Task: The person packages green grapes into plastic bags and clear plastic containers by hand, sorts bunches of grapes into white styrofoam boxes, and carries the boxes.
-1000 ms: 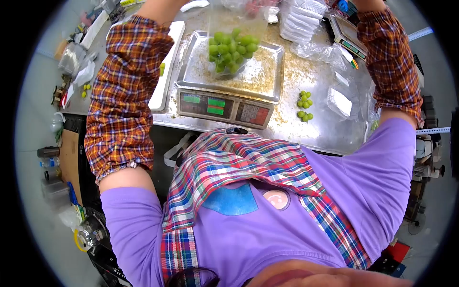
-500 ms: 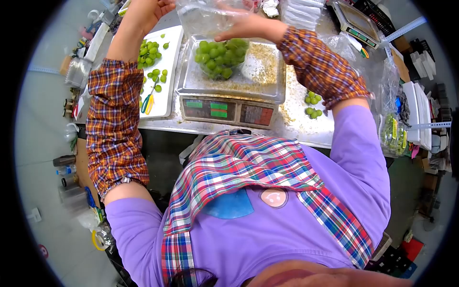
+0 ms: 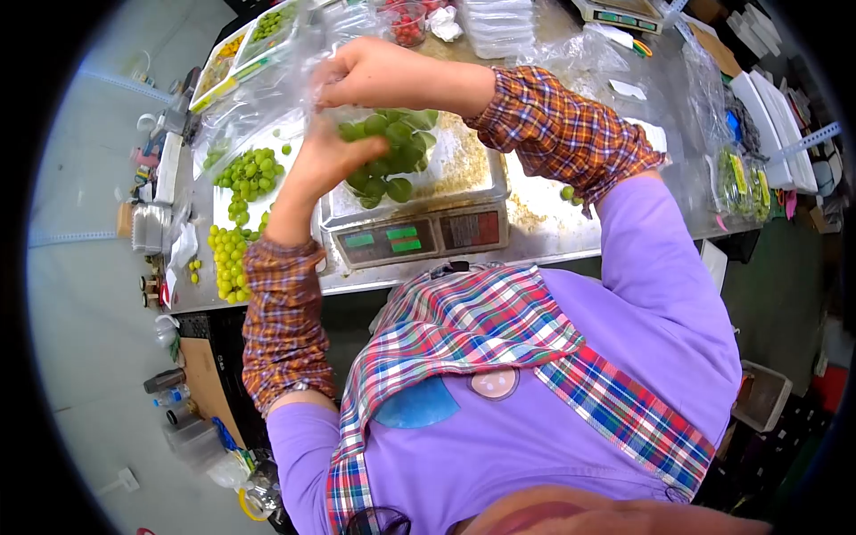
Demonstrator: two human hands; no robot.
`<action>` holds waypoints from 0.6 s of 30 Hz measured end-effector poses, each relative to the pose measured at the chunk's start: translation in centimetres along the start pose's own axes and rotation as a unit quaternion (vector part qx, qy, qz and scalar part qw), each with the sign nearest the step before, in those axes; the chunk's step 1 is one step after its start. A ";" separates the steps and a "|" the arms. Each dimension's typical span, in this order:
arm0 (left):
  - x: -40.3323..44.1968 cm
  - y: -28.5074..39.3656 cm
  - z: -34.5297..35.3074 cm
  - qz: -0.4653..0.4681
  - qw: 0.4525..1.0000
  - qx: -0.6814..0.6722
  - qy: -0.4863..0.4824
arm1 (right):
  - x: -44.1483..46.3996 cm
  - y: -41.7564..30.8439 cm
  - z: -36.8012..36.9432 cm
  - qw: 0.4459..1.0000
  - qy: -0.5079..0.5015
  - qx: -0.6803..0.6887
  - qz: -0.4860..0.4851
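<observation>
Green grapes (image 3: 392,156) fill a clear plastic bag (image 3: 290,94) at the scale's pan. My left hand (image 3: 334,160) is closed around the bag just above the grapes, its thumb lying across them. Right above it, my right hand (image 3: 374,76) pinches the bag's gathered upper part, which spreads out to the left. Under the grapes is the metal pan (image 3: 473,174) of a digital scale (image 3: 419,239) with lit green displays. Whether the bag rests on the pan or hangs just over it, I cannot tell.
Loose green grapes (image 3: 250,174) and a yellower bunch (image 3: 230,263) lie on the left. Further back are fruit trays (image 3: 267,31), a tub of red fruit (image 3: 407,25) and stacked clear containers (image 3: 497,27). A second scale (image 3: 621,13) stands back right. Packed greens (image 3: 740,185) sit at the right edge.
My left hand has come down and inward to the bag's neck. The right hand has moved left to meet it, and the bag's top is now gathered. The view has shifted too.
</observation>
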State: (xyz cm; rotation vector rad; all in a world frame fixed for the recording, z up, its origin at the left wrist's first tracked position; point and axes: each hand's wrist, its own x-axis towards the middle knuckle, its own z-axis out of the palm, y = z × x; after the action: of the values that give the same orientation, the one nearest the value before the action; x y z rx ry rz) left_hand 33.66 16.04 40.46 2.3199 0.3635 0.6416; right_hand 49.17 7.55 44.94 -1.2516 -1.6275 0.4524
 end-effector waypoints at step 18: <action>1.3 3.9 8.1 -0.174 0.844 -0.506 -0.043 | -26.5 0.3 -2.0 0.878 0.276 0.180 0.347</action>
State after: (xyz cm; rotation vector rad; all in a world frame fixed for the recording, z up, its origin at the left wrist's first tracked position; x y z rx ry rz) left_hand 39.43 9.28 38.46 1.2162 0.2875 0.3894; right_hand 50.35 -16.16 33.08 -1.4751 -0.5452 0.7155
